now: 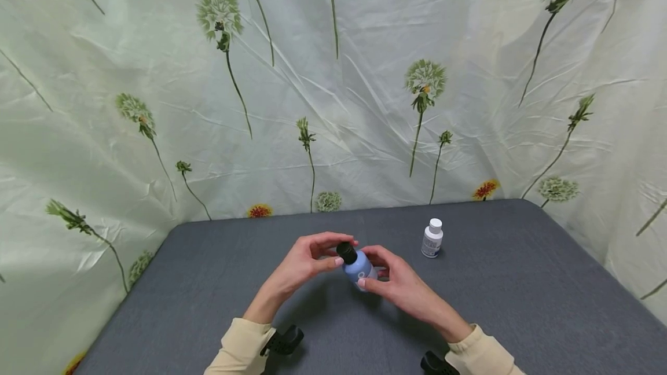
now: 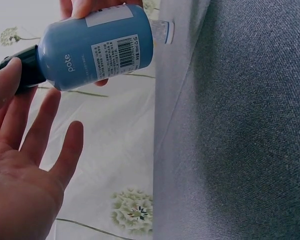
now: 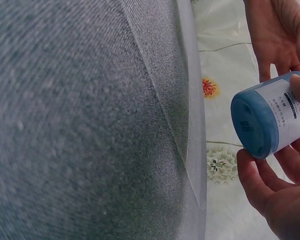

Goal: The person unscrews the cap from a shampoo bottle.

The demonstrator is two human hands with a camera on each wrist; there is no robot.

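A blue bottle with a black cap is held above the table, tilted with its cap toward the left hand. Thumb and fingers of my left hand pinch the cap; in the left wrist view the other fingers of that hand are spread apart. My right hand grips the bottle's body from the right. A label with a barcode shows on the bottle in the left wrist view. The right wrist view shows the bottle's base and a white label.
A small white bottle with a white cap stands upright on the grey table, to the right of and behind the hands. A pale curtain printed with flowers hangs behind the table.
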